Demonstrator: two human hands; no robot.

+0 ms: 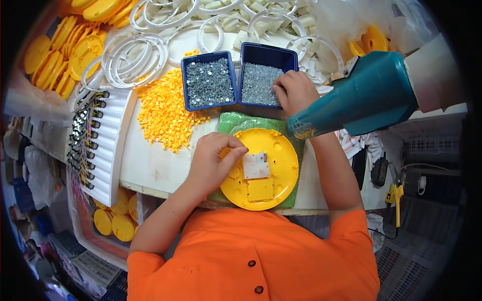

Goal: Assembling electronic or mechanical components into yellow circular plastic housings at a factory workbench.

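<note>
Surface (150, 160) white, cluttered. Yellow round disc (273, 168) sits on green mat (228, 120) at near edge, white square part (256, 165) on its centre. Two blue trays of small metal screws: left tray (208, 80), right tray (265, 75). Loose yellow bits pile (165, 113) beside them. Left hand (213, 160) rests on disc's left rim, fingers pinched together, contents not visible. Right hand (295, 90) curled, fingertips in right tray; grip unclear.

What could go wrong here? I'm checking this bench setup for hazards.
The right hand digs in the blue tray of small metal screws; loose screws could scatter. The teal power screwdriver hangs close over that forearm and may get bumped. The left hand only lightly steadies the round yellow plastic disc, which might shift.
</note>
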